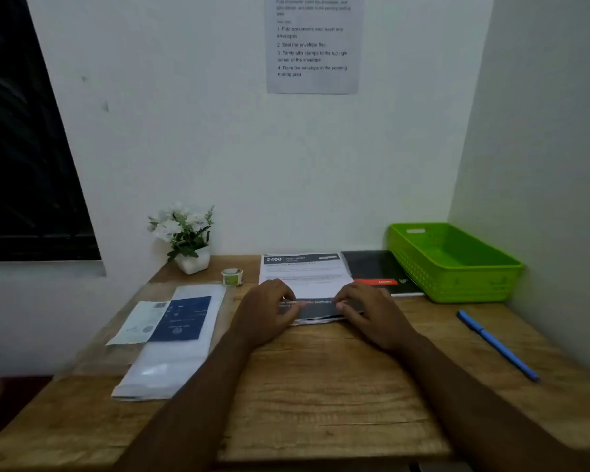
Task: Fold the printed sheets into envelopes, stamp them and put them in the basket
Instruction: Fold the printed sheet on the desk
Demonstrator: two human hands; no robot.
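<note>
A printed sheet [304, 274] with a dark header lies at the middle back of the wooden desk [321, 386]. Its near edge is turned up and folded back, showing a dark strip [317, 310]. My left hand [266, 315] and my right hand [372, 315] sit at the two ends of that folded edge, fingers curled on the paper and pinching it. A green plastic basket [457, 264] stands at the back right with nothing visible inside. A small roll of stickers [231, 276] sits left of the sheet. Clear envelopes [171, 352] lie at the left with a blue and white leaflet [171, 320] on top.
A black folder with a red band [378, 270] lies under the sheet's right side. A blue pen [496, 344] lies at the right. A white flower pot [188, 240] stands at the back left. An instruction sheet [312, 46] hangs on the wall.
</note>
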